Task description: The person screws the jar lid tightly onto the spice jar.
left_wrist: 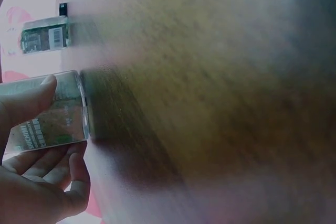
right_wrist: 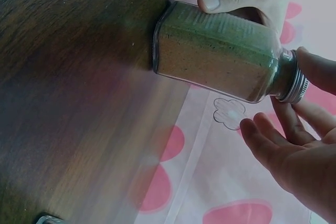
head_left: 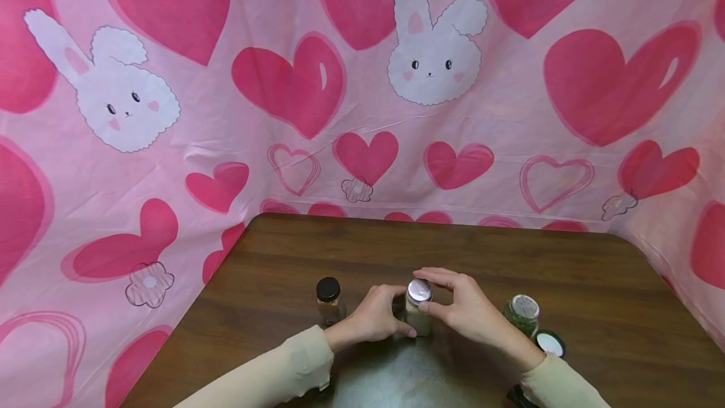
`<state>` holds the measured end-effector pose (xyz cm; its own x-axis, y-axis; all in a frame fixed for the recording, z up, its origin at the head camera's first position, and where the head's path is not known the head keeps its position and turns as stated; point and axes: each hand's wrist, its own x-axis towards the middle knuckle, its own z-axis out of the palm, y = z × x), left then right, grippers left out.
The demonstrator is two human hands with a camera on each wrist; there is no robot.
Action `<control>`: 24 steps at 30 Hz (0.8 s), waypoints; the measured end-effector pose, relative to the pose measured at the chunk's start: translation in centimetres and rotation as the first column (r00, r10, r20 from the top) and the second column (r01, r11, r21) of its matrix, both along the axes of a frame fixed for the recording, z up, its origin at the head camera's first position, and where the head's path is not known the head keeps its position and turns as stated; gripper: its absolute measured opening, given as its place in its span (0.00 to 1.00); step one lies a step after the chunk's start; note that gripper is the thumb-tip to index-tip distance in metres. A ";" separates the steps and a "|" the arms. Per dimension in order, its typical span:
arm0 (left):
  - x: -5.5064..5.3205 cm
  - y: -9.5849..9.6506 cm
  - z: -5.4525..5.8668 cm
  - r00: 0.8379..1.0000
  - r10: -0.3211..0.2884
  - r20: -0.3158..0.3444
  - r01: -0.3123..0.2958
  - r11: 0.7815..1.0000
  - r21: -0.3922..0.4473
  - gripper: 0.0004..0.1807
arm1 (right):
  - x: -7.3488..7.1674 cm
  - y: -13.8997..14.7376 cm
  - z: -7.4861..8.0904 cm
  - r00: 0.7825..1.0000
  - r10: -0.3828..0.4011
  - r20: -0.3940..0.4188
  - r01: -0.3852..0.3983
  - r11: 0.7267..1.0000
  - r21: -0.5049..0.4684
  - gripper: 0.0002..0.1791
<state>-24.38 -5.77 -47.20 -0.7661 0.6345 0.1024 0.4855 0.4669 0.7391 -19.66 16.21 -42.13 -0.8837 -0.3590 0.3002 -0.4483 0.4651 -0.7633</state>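
A square glass spice jar [head_left: 418, 321] stands upright in front of me on the table. It holds a brownish-green powder, seen up close in the right wrist view, and has a silver metal lid [head_left: 420, 291]. My left hand [head_left: 370, 315] grips the jar low on its body, the thumb [left_wrist: 39, 100] lying across the printed side and the fingers on the opposite side. With thumb and fingers, my right hand [head_left: 467, 307] pinches the silver lid from the other side. The right wrist view shows the lid's ridged edge [right_wrist: 300, 87] between them.
To the left stands a jar with a black cap [head_left: 328, 289]. On the right is a jar of green herbs [head_left: 522, 315] with a perforated silver top, a black cap with a white liner [head_left: 550, 343] beside it. Pink heart-patterned cloth [head_left: 362, 80] hangs behind the wooden table [head_left: 453, 250].
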 end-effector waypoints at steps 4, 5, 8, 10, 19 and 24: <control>0.0 0.0 0.0 1.000 -0.002 -0.002 0.002 1.000 -0.004 0.32 | 0.0 -0.1 -0.1 1.000 -0.004 -0.014 0.004 1.000 0.002 0.26; 0.0 0.0 0.0 1.000 -0.002 -0.002 0.002 1.000 -0.005 0.32 | 0.0 -0.1 -0.1 1.000 -0.007 -0.016 0.007 1.000 0.003 0.27; 0.1 0.0 0.0 1.000 0.000 0.002 0.000 1.000 -0.009 0.33 | -0.1 -0.2 -0.2 1.000 -0.014 -0.017 0.014 1.000 0.005 0.27; 0.1 0.0 0.0 1.000 0.000 0.007 0.000 1.000 -0.010 0.33 | -0.2 -0.3 -0.2 1.000 -0.017 -0.020 0.017 1.000 0.009 0.27; 0.1 0.0 0.1 1.000 0.003 0.010 -0.002 1.000 -0.019 0.33 | 0.0 -0.4 -0.2 0.999 -0.010 -0.041 0.011 1.000 0.026 0.26; 0.1 0.0 0.1 1.000 -0.003 0.014 0.003 1.000 -0.011 0.31 | 0.0 -0.5 0.0 0.999 -0.008 -0.045 0.009 1.000 0.030 0.25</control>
<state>-24.28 -5.79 -47.06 -0.7656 0.6378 0.0845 0.4763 0.4736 0.7409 -19.66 15.70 -42.15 -0.8728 -0.3609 0.3286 -0.4775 0.4916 -0.7282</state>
